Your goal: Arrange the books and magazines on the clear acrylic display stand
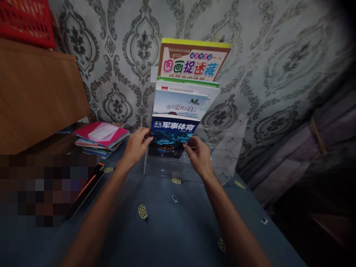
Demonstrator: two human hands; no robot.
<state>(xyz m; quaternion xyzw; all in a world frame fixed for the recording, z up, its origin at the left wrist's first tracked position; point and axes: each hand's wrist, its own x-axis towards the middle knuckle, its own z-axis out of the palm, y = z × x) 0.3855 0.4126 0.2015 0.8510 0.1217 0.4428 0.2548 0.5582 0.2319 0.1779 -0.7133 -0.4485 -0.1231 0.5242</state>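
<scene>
- Head view: the left hand [139, 144] has its grip clamped on the left edge of the dark blue book [172, 134], fingers curled and thumb at the cover
- The right hand [200, 154] has its grip clamped on the same book at its lower right, thumb against the front
- The dark blue book leans back, cover facing the near side, in front of the other books at the clear rack [158, 167]; whether its lower edge rests on a tier, I cannot tell
- Just behind it stands a white book [180, 105], then a green-edged book [187, 82], then a tall brown-bordered book [191, 61] at the far side
- The rack stands on the worktop [167, 241], whose blue cover carries yellow pineapple prints, near the patterned wall [122, 48]
- On the left lies a stack of folders, a pink folder [101, 133] on top
- Far left, a red basket [26, 22] sits on a wooden cabinet [39, 92]
- On the right hangs a greyish curtain [292, 163]
</scene>
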